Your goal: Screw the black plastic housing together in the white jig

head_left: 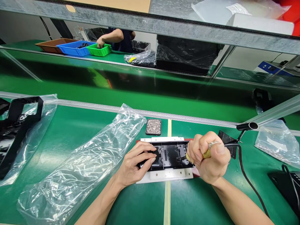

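Observation:
A black plastic part with small posts inside lies in a white fixture at the centre of the green table. On the part's left end rests my left hand, fingers apart, the fingertips touching its inside. My right hand is wrapped in a fist round a yellow-handled tool. The tool's dark tip points down and left into the part. A black cable leads from the tool to the right. Just behind the fixture sits a small black tray full of tiny metal pieces.
A clear plastic bag stretches across the left side. Black frames in plastic lie at the far left. At right are a tube-shaped holder and a bag of small parts. Behind the divider, a person's hand reaches into a green bin.

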`<state>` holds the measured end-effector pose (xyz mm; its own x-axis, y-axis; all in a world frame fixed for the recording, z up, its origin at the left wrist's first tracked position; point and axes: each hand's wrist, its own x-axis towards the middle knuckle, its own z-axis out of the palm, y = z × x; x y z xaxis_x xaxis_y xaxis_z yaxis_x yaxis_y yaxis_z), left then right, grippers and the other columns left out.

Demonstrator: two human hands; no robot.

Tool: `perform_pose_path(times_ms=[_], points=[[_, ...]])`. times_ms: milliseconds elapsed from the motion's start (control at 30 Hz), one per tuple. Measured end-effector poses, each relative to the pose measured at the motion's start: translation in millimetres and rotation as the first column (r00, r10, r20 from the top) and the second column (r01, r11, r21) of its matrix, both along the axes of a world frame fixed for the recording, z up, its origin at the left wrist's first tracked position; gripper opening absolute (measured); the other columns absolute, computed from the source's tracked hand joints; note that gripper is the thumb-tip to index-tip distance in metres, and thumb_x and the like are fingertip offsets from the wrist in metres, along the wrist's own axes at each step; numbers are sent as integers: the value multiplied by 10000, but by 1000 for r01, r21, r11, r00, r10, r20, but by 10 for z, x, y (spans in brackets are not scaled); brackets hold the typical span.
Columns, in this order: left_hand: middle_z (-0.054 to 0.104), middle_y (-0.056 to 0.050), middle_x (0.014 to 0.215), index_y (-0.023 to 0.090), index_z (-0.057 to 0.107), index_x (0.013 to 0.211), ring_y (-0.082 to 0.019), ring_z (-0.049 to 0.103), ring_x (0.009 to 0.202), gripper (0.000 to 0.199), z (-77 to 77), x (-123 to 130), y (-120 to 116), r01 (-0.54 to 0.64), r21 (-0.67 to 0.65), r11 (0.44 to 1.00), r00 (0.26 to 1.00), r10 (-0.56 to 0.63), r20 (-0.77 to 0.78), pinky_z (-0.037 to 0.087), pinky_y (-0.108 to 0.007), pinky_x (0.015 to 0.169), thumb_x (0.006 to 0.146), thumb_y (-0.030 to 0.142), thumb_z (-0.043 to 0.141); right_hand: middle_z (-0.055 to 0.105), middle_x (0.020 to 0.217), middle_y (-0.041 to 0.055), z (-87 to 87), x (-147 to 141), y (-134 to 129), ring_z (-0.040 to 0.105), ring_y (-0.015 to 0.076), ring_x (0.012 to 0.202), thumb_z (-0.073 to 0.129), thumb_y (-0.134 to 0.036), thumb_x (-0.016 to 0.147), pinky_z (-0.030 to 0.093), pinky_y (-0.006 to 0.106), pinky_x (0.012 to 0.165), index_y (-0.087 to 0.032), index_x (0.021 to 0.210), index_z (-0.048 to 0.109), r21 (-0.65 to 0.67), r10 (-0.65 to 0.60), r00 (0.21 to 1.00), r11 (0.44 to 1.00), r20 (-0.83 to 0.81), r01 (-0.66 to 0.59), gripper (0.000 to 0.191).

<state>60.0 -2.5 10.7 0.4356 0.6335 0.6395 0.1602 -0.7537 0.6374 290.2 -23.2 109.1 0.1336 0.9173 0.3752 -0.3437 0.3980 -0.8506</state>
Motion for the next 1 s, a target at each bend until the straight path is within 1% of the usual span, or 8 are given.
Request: perform_pose_path(times_ms=[367,733,1000], points=[[690,-94,1160,190,728,1131,-256,641,1109,209,7,1,-1,-8,2,1000,1000,8,-6,559,-472,954,979,72,647,365,489,-56,-5,3,2,276,72,397,598,-517,959,273,165,351,-200,665,462,0,1,1000,1000,-1,-1,454],[699,-103,1134,201,733,1121,-262,661,1081,180,27,9,-3,-21,-1,1000,1000,21,-4,587,-474,924,997,115,635,365,485,-50,7,0,3,276,75,391,602,-499,959,269,170,340,-201,654,470,11,-4,1000,1000,-9,4,446],[697,-98,1131,195,732,1131,-256,649,1088,211,45,24,6,-4,14,1000,1000,4,13,576,-467,918,980,76,643,363,484,-50,13,15,4,277,73,395,613,-529,951,280,172,348,-199,652,458,6,1,1000,1000,14,-1,472]])
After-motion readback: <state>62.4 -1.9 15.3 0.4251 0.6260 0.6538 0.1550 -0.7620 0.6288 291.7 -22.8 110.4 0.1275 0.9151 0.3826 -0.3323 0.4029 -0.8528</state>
